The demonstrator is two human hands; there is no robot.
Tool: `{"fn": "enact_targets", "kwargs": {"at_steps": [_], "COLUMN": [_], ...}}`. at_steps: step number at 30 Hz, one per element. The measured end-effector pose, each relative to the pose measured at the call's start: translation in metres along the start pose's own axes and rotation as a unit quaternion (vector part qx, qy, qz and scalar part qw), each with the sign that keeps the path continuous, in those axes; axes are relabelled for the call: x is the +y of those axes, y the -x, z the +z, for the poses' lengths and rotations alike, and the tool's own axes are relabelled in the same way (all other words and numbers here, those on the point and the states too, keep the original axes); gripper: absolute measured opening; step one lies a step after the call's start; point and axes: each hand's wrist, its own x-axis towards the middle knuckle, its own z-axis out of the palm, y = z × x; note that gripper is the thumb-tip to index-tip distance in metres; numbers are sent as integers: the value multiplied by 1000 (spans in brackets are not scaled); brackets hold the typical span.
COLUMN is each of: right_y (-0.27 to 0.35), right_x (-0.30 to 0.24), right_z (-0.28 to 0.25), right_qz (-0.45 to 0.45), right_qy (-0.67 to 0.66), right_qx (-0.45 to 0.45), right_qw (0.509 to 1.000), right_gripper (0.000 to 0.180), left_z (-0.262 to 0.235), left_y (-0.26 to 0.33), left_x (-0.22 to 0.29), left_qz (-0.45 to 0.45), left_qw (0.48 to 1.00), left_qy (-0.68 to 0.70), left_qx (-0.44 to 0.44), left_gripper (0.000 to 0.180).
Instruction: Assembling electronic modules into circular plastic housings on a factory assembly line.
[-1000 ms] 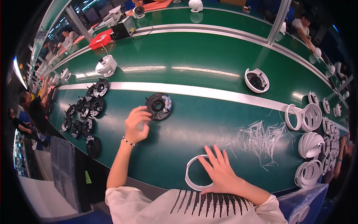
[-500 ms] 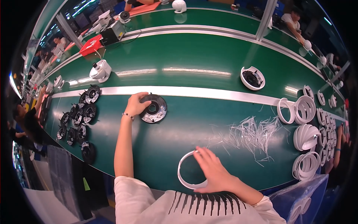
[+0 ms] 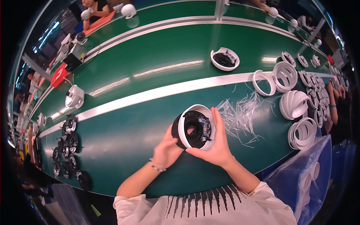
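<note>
In the head view, I see the black disc (image 3: 194,141) partly inside the white ring (image 3: 182,132), both held over the table (image 3: 127,150). The left hand (image 3: 167,151) grips the disc's left edge; the right hand (image 3: 218,145) curls around the ring. I judge this a fitting step: the next move calls for lined-up rims. Both forearms reach forward, angling inward.

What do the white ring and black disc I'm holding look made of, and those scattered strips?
White ring: probably plastic, smooth and satin, given its even colour and soft shading. Black disc: likely plastic too, mostly matte, showing few highlights. Strips: perhaps plastic or paper, pale and narrow; too fine to judge finish.
</note>
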Motion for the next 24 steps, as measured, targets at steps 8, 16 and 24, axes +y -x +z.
{"fn": "enact_targets", "kwargs": {"at_steps": [8,16,24], "right_y": [3,-19,-13], "right_x": [-18,-26,-16], "right_z": [-5,-23,-13], "right_qz": [-17,-124,-132], "right_qy": [84,214,115], "right_qx": [-93,-184,-135], "right_qw": [992,951,975], "right_gripper": [123,121,112], "left_z": [-23,-24,-12], "left_y": [-10,-9,-9], "left_x": [-5,-4,-9], "left_qz": [-178,-167,-97], "left_qw": [967,970,988], "left_qy": [181,177,103], "left_qx": [-4,-2,58], "left_gripper": [67,55,56]}}
